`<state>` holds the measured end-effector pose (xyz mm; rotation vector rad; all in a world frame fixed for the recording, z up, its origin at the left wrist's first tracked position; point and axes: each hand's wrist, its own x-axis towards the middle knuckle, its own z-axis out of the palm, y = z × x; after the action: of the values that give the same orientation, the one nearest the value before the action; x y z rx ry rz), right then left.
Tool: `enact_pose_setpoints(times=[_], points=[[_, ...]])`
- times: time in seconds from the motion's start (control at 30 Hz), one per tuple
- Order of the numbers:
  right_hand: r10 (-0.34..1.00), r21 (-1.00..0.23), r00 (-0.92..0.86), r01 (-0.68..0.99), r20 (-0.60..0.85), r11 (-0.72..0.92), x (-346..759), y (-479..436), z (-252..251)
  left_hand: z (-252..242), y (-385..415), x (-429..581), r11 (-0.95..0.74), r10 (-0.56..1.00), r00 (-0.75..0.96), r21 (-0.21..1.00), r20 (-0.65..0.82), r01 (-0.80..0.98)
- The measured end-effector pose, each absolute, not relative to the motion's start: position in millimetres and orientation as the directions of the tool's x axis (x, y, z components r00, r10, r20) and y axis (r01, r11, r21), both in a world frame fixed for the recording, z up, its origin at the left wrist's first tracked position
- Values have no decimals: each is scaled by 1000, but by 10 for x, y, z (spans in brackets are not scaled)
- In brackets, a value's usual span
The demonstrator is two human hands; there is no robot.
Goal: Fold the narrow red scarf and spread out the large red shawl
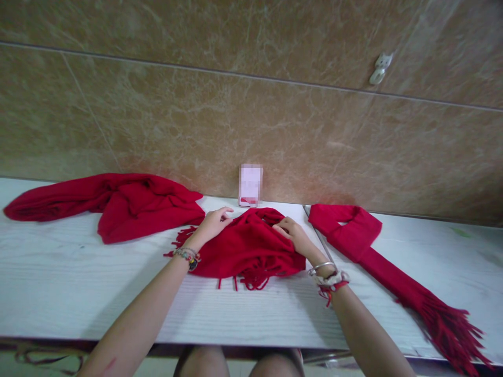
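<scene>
A red fringed scarf (247,243) lies bunched on the white table in front of me, its tassels showing at the left and along the near edge. My left hand (212,224) rests at its upper left side, fingers partly stretched and apart, with no cloth visible between the tips. At the right side of the bundle, my right hand (294,234) has its fingers closed on a fold of the cloth. Bracelets circle both wrists.
A loosely folded red cloth (137,207) lies on the left. To the right, a looped red scarf (387,267) trails its fringe over the table's (98,293) near edge. A phone-like upright object (250,184), partly blurred, leans on the marbled wall (176,120). A white cat-shaped hook (381,68) hangs there.
</scene>
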<state>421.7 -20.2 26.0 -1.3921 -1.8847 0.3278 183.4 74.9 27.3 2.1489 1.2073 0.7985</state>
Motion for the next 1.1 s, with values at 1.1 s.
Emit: enact_pose_setpoints(times=[1.1], points=[[293, -500, 416, 798, 861, 338, 4379, -366, 595, 570, 916, 1430, -312, 834, -332, 873, 441, 374]])
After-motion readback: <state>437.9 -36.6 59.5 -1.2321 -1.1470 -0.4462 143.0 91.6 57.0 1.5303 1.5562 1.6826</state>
